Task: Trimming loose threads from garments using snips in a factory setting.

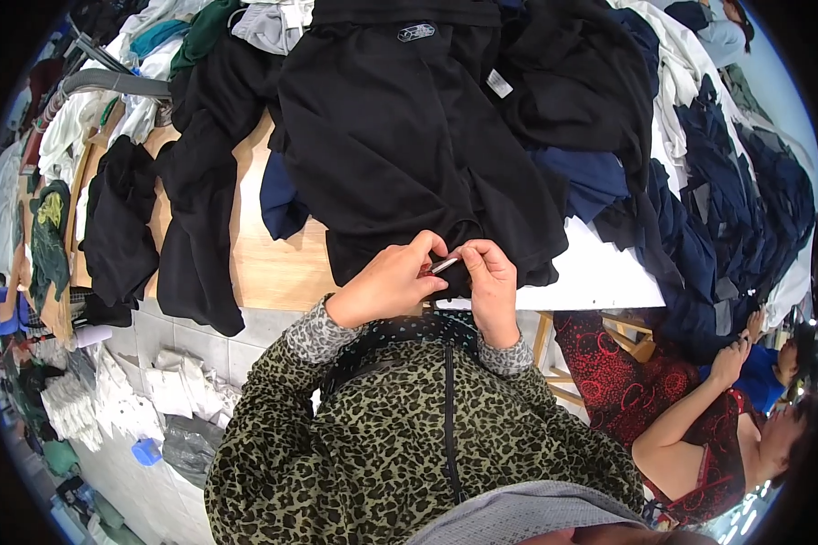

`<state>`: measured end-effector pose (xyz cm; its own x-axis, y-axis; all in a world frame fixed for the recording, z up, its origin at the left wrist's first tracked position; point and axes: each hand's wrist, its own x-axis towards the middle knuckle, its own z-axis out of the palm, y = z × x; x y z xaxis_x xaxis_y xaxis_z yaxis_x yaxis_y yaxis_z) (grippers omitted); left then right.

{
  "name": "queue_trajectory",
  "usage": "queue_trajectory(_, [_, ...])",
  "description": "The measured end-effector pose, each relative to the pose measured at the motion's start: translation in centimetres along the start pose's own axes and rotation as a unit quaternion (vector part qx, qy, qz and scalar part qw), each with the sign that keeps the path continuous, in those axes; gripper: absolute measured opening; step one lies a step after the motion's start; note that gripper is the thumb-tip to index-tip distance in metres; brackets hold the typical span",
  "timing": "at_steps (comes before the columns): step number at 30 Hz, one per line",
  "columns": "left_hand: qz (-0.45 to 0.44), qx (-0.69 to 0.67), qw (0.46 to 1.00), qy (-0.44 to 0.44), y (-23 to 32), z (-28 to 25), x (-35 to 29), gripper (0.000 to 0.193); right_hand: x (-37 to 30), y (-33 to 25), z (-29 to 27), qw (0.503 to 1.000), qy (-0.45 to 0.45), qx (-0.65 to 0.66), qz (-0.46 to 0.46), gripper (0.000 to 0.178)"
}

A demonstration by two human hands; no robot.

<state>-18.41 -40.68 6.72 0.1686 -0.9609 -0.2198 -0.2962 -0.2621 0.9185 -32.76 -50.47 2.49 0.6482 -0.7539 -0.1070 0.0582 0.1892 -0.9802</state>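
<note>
A black garment with a waistband and a pale oval print lies spread before me, its near end hanging by the table edge. My left hand is closed around a small silver metal tool, which looks like thread snips; its handle is mostly hidden by the fingers. My right hand is pinched, thumb against forefinger, right by the tool's tip. What those fingertips hold is too small to make out. Both hands are just over the garment's near hem.
More black pieces lie over the wooden table on the left. Navy garments are heaped at right. A person in a red-patterned outfit works close on my right. White bundles sit on the floor at left.
</note>
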Motion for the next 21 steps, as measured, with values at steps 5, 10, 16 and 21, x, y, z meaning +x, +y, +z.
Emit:
queue_trajectory(5, [-0.025, -0.239, 0.963, 0.118, -2.4, 1.1, -0.7, 0.043, 0.2, -0.1, -0.1, 0.974, 0.078, 0.204, 0.054, 0.010])
queue_trajectory(10, [-0.182, -0.596, 0.776, 0.094, -3.1, 3.5, -1.5, 0.055, -0.2, 0.2, 1.5, 0.967, 0.081, 0.235, 0.063, 0.021])
queue_trajectory(16, [-0.081, -0.574, 0.795, 0.178, -2.9, 4.1, -0.7, 0.046, -0.2, 0.0, 2.0, 0.970, 0.085, 0.211, 0.079, 0.025])
queue_trajectory(21, [-0.047, -0.420, 0.888, 0.181, -2.8, 4.4, -1.1, 0.035, 0.4, -0.2, 2.4, 0.969, 0.159, 0.189, -0.006, 0.021])
